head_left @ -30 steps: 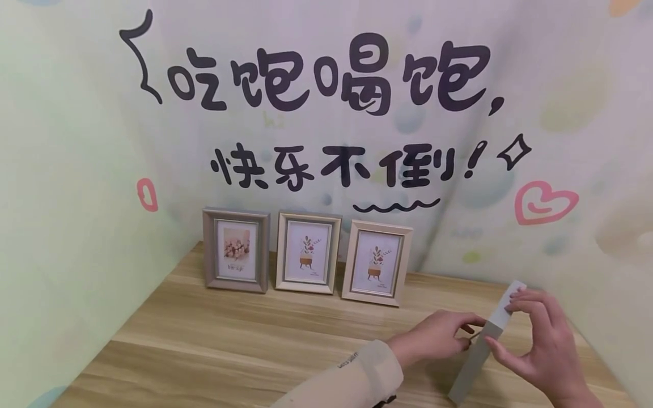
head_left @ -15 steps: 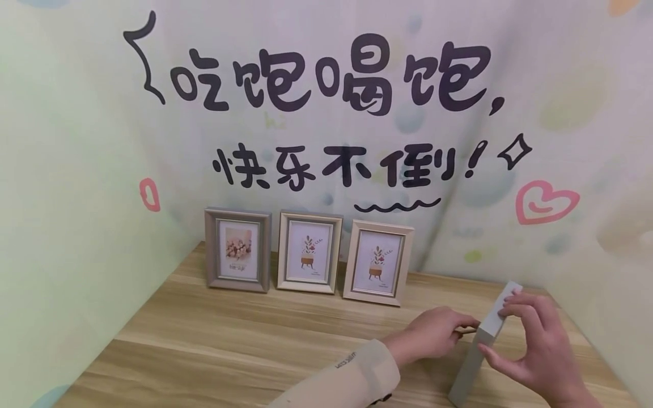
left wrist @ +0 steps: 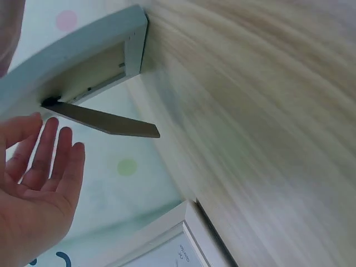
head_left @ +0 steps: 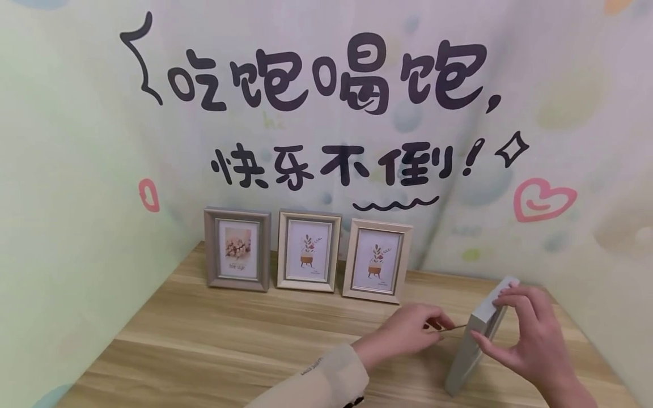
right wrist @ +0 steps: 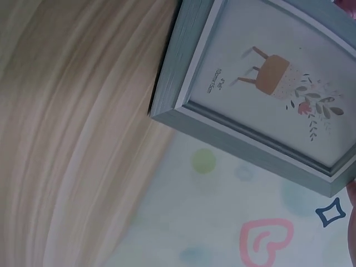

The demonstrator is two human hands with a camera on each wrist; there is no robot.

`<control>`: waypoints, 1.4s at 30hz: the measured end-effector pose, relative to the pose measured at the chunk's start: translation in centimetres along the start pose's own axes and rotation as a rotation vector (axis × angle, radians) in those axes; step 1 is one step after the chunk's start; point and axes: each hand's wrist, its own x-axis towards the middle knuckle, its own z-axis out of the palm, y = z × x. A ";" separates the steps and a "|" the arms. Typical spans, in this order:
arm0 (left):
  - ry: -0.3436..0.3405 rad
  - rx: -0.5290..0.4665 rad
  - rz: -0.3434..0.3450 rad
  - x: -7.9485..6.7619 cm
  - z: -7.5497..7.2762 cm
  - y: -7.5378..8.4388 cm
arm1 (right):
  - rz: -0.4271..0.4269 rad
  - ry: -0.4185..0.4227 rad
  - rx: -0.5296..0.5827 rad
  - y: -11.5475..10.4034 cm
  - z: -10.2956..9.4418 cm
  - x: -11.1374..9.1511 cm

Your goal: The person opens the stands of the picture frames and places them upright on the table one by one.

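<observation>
My right hand [head_left: 535, 340] holds a grey-blue picture frame [head_left: 463, 360] upright by its top edge, thumb on the near side and fingers on the far side. The frame's lower edge is right at the tabletop. Its front, a potted-plant print [right wrist: 275, 75], shows in the right wrist view. From its back a flat brown support leg [left wrist: 105, 119] sticks out, swung away from the backing. My left hand [head_left: 403, 334] is beside the leg, fingers extended and slightly bent. In the left wrist view its fingertips [left wrist: 51, 123] are just below the leg's hinge, gripping nothing.
Three standing picture frames line the back of the wooden table [head_left: 214, 351]: a taupe frame [head_left: 211, 249], a cream frame [head_left: 282, 249] and a beige frame [head_left: 351, 260]. Behind them hangs a printed curtain [head_left: 326, 34] with black lettering.
My left hand has drawn back to the left from the frame's back, and the support leg shows between them. The held frame has turned, showing a little of its front side.
</observation>
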 end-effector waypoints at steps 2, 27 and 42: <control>-0.008 -0.050 -0.009 -0.4 -0.1 0.0 | 0.019 0.000 -0.022 -0.1 0.1 0.2; 0.082 -0.247 -0.248 -1.0 2.0 -1.4 | 0.379 -0.060 -0.171 0.0 0.8 1.4; 0.107 -0.203 -0.206 -0.5 2.8 -1.6 | 0.386 -0.078 -0.182 -0.2 1.3 1.7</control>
